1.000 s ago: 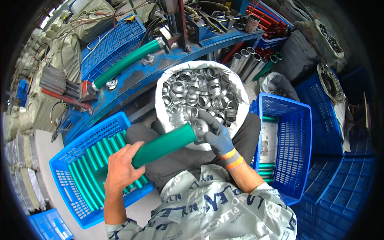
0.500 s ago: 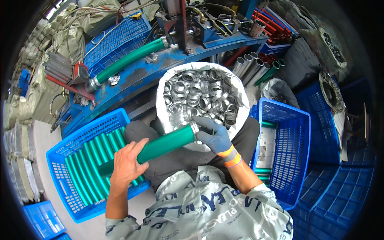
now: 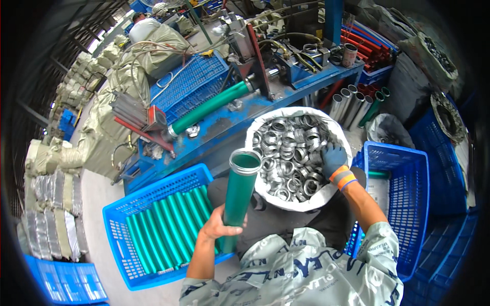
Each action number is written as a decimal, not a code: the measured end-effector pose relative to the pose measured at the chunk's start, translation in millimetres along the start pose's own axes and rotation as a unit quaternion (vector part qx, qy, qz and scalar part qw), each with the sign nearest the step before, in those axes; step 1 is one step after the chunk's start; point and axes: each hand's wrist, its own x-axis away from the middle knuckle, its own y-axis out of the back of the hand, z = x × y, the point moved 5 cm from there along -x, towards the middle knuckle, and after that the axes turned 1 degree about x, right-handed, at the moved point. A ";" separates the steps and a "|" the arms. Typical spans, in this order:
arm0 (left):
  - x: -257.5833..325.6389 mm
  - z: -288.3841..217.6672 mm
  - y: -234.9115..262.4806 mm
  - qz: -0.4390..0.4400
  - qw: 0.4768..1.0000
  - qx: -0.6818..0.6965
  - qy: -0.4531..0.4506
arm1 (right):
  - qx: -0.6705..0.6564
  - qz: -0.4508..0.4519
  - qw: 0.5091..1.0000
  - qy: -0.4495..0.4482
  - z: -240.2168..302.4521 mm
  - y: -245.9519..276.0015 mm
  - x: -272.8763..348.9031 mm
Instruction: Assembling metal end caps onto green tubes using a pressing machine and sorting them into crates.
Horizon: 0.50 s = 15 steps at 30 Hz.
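My bare left hand point(image 3: 218, 225) is wrapped round the middle of a green tube point(image 3: 239, 196), which stands nearly upright with its open end up. A silvery metal ring point(image 3: 245, 171) sits round that upper end. To the right, my gloved right hand point(image 3: 334, 157) reaches down among loose metal rings point(image 3: 288, 155) in a white sack point(image 3: 301, 205) between my legs. Its fingertips are hidden among the rings, so whether it grips one does not show. More green tubes point(image 3: 168, 229) lie side by side in a blue crate point(image 3: 120, 250) at my left.
Beyond the sack stands a blue workbench point(image 3: 206, 137) with a machine, another green tube point(image 3: 212, 106) mounted along it. A second blue crate point(image 3: 411, 204) is at my right, some green tubes inside. Metal and green tubes point(image 3: 351, 104) stand upright behind the sack.
The green tube has swung from a slant across my lap to nearly upright. My right hand has left its ringed end and gone into the sack. The view has shifted too.
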 end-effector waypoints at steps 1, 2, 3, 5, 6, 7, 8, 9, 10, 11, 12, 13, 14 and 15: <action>-2.6 4.4 -0.9 0.004 1.000 0.003 -0.005 | 0.018 0.022 0.999 -0.026 -10.1 -28.1 -2.8; -2.5 3.9 -3.5 0.004 0.999 0.036 -0.006 | 0.024 0.042 0.998 -0.049 -5.0 -31.6 -10.0; -2.5 4.1 -6.4 0.005 0.998 0.070 -0.006 | 0.020 0.040 0.998 -0.048 -2.2 -31.2 -12.0; -4.8 4.3 -8.9 0.016 0.996 0.085 -0.027 | 0.049 0.059 0.997 -0.013 1.8 -25.9 -12.7; -4.7 5.8 -6.9 0.021 0.994 0.100 -0.046 | 0.044 0.065 0.997 -0.011 7.0 -21.5 -14.7; -3.1 6.3 -5.3 0.025 0.991 0.116 -0.065 | 0.042 0.062 0.997 -0.007 14.6 -16.9 -16.8; -4.6 4.2 -5.8 0.013 0.990 0.119 -0.072 | 0.060 0.065 0.996 -0.008 13.2 -19.5 -14.1; -6.9 -0.3 -8.7 0.016 0.990 0.120 -0.073 | 0.079 0.067 0.995 -0.011 8.0 -27.5 -9.2; -8.7 -7.2 -8.8 -0.004 0.987 0.130 -0.097 | 0.066 0.055 0.996 -0.025 3.3 -34.3 -5.5; -6.7 -11.7 -6.2 -0.031 0.983 0.138 -0.121 | 0.065 0.053 0.996 -0.020 2.0 -37.8 -1.2; -9.4 -12.0 -7.9 -0.034 0.982 0.137 -0.122 | 0.058 0.023 0.998 -0.013 -0.6 -34.2 3.9; -13.1 -13.1 -7.9 -0.062 0.968 0.186 -0.158 | 0.051 -0.007 0.999 -0.007 -1.1 -31.5 5.6; -7.5 -11.4 -1.4 -0.108 0.948 0.229 -0.194 | 0.022 0.034 0.999 0.006 10.0 -10.7 1.6; -11.6 -8.6 1.5 -0.114 0.947 0.226 -0.196 | 0.005 0.066 0.998 -0.011 8.2 6.8 4.9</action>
